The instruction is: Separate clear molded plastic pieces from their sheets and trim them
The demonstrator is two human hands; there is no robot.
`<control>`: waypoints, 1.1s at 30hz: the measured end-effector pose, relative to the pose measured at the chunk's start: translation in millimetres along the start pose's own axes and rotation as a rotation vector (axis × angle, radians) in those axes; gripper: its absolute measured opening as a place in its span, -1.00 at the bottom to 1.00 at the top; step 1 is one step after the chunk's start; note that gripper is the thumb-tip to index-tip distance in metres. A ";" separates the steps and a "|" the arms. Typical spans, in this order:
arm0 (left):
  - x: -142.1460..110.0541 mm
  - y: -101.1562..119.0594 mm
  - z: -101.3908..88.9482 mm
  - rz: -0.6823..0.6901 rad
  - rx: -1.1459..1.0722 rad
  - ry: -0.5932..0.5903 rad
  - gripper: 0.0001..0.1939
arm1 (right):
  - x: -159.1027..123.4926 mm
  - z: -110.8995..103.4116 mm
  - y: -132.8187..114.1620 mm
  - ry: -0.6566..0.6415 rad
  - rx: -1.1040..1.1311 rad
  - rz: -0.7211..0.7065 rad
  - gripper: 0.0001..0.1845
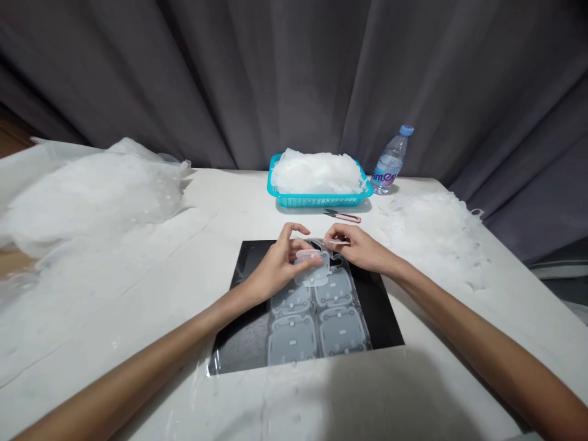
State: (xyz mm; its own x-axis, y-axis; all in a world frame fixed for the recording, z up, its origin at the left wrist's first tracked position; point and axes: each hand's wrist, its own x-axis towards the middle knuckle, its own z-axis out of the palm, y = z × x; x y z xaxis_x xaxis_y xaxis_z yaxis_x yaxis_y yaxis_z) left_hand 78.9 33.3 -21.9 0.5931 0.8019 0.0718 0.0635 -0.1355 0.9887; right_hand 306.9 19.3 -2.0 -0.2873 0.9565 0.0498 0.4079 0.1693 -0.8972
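My left hand point(282, 263) is closed on a translucent, rounded-rectangle plastic piece point(316, 277), with the thumb across its top and the index finger raised. Beside it, my right hand point(351, 245) pinches a small, thin whitish piece point(337, 242) between thumb and fingers. Loose clear edging shows between the two hands. Under them lies a clear sheet of similar rounded pieces point(342, 331), set in rows. That sheet rests partly on a black mat point(386, 324) and runs over its near edge onto the table.
Behind my hands stands a turquoise basket point(321, 199) full of white material. Pink-handled thread snips point(344, 216) lie before it, and a water bottle point(387, 165) stands beside it. A plastic-wrapped white heap point(101, 190) is at left, loose translucent scraps point(441, 233) at right.
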 end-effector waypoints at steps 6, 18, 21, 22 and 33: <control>-2.1 2.0 0.7 0.039 0.004 -0.031 -0.53 | 0.5 -2.4 -1.9 -0.211 0.190 0.041 -0.60; -14.4 4.7 9.2 0.285 0.486 -0.075 -0.98 | -6.7 -6.4 1.9 -0.035 -0.424 0.012 -0.82; -24.6 6.8 11.8 0.384 0.572 -0.168 -0.94 | -7.0 -10.2 11.4 0.152 -0.556 0.063 -0.82; -25.6 7.2 11.7 0.374 0.552 -0.154 -0.95 | -7.2 -12.7 13.7 0.173 -0.562 0.072 -0.84; -24.6 9.4 10.1 0.476 0.349 0.151 -0.89 | -22.6 -29.3 -39.3 -0.222 -0.069 -0.280 -0.72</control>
State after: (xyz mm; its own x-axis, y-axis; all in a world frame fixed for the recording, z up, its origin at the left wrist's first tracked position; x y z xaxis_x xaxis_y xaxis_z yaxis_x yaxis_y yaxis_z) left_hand 73.1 6.4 -15.7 0.5021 0.6767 0.5386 0.0938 -0.6617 0.7439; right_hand 322.7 -2.0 45.0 -0.5747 0.7970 0.1860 0.3419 0.4403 -0.8302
